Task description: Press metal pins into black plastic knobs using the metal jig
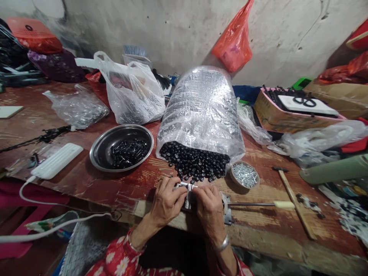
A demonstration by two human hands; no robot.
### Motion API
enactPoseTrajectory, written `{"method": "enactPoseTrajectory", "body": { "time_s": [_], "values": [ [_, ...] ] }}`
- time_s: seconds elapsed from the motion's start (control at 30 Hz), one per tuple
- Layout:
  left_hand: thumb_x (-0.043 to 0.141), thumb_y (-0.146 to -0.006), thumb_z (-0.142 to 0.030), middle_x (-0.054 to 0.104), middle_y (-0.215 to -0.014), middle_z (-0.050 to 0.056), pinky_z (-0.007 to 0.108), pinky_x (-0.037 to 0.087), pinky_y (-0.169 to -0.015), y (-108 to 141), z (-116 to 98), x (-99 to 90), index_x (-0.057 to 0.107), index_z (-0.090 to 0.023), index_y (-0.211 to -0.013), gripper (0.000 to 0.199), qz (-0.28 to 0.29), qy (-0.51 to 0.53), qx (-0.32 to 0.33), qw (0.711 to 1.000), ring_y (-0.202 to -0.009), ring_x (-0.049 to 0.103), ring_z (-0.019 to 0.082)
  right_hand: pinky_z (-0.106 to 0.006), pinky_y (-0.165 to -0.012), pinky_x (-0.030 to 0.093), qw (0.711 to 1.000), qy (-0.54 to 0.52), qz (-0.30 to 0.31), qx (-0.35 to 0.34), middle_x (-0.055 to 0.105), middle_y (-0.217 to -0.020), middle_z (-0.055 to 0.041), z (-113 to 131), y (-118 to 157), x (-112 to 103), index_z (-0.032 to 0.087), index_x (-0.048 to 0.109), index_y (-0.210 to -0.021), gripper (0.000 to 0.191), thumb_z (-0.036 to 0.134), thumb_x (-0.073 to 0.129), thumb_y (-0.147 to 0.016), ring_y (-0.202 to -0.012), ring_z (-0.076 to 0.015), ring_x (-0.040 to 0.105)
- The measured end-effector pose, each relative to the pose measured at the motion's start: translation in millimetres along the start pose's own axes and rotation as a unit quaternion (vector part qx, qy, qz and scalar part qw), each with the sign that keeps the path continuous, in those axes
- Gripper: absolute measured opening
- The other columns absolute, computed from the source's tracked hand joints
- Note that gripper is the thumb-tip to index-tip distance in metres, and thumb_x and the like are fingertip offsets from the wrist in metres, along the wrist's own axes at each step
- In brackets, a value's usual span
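Plainly silvery, a narrow metal fixture [189, 197] sits between left hand [167, 199] and right hand [210, 206], each grip's state unclear.

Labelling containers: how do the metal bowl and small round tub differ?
The metal bowl is wider than the small round tub. The bowl holds mostly dark pieces; the tub, silvery pieces. The bowl shows bare wall; the tub looks nearly full. Both stand on the table.

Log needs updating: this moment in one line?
left hand: at metal fixture; right hand: likewise; black round parts: at mouth of plastic sack
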State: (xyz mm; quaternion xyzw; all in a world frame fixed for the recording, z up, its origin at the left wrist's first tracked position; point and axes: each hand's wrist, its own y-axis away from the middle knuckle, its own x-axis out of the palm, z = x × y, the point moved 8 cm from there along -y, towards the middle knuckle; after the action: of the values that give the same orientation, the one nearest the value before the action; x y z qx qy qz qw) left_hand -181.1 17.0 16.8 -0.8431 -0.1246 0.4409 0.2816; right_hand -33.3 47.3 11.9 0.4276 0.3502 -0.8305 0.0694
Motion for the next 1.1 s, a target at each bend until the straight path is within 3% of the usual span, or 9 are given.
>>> {"method": "enactPoseTrajectory", "body": {
  "time_s": [0.2, 0.3, 0.43, 0.63, 0.9, 1.1],
  "values": [
    [0.063, -0.093, -0.019, 0.066, -0.116, 0.008, 0.039, 0.044, -0.083, -10, -7, 9.3, 0.074, -0.025, -0.102, 0.016, 0.059, -0.026, 0.024, 0.998, -0.099, 0.054, 0.025, -0.037, -0.076, 0.038, 0.999, 0.011, 0.037, 0.008, 0.066, -0.086, -0.0035, -3, -2, 4, 0.022, 0.069, -0.103, 0.021, 0.011, 0.051, -0.1, -0.087, -0.0223, 0.049],
    [0.061, -0.093, -0.014, 0.067, -0.107, 0.007, 0.038, 0.043, -0.082, -10, 1, 5.7, 0.073, -0.024, -0.101, 0.018, 0.042, -0.018, 0.004, 0.999, -0.097, 0.054, 0.024, -0.036, -0.075, 0.039, 0.999, -0.016, 0.035, 0.013, 0.065, -0.084, -0.0035, -5, -3, 1, 0.022, 0.068, -0.103, 0.021, 0.011, 0.05, -0.101, -0.085, -0.0216, 0.049],
    [0.062, -0.093, -0.014, 0.067, -0.102, 0.007, 0.037, 0.046, -0.084, -6, 11, -5.4, 0.072, -0.022, -0.101, 0.015, -0.003, 0.008, -0.006, 1.0, -0.096, 0.055, 0.023, -0.036, -0.077, 0.044, 0.997, -0.067, -0.007, 0.027, 0.068, -0.091, -0.004, -9, -1, -20, 0.022, 0.066, -0.104, 0.02, 0.011, 0.049, -0.101, -0.086, -0.0207, 0.053],
    [0.064, -0.092, -0.016, 0.066, -0.102, 0.008, 0.038, 0.047, -0.085, -1, 7, -11.1, 0.072, -0.021, -0.096, 0.011, -0.021, 0.025, 0.004, 0.999, -0.095, 0.056, 0.023, -0.037, -0.076, 0.044, 0.999, -0.031, 0.005, 0.025, 0.064, -0.087, -0.0038, -10, 8, -43, 0.024, 0.064, -0.104, 0.022, 0.008, 0.049, -0.098, -0.084, -0.0213, 0.052],
    [0.06, -0.09, -0.016, 0.067, -0.115, 0.009, 0.043, 0.045, -0.089, -17, -18, 1.1, 0.073, -0.023, -0.099, 0.018, 0.056, 0.028, 0.043, 0.997, -0.105, 0.056, 0.026, -0.036, -0.074, 0.046, 0.999, -0.032, 0.019, 0.035, 0.064, -0.092, -0.0052, -2, 17, -42, 0.023, 0.063, -0.105, 0.024, 0.006, 0.048, -0.098, -0.086, -0.0218, 0.053],
    [0.067, -0.09, -0.033, 0.056, -0.146, 0.01, 0.062, 0.032, -0.112, -9, -30, 23.8, 0.074, -0.024, -0.098, 0.013, 0.159, -0.01, 0.118, 0.98, -0.135, 0.047, 0.035, -0.036, -0.079, 0.05, 0.996, -0.063, -0.022, 0.059, 0.066, -0.095, -0.0049, -7, 21, -53, 0.025, 0.064, -0.107, 0.021, 0.01, 0.051, -0.098, -0.089, -0.0206, 0.058]
  ]
}}
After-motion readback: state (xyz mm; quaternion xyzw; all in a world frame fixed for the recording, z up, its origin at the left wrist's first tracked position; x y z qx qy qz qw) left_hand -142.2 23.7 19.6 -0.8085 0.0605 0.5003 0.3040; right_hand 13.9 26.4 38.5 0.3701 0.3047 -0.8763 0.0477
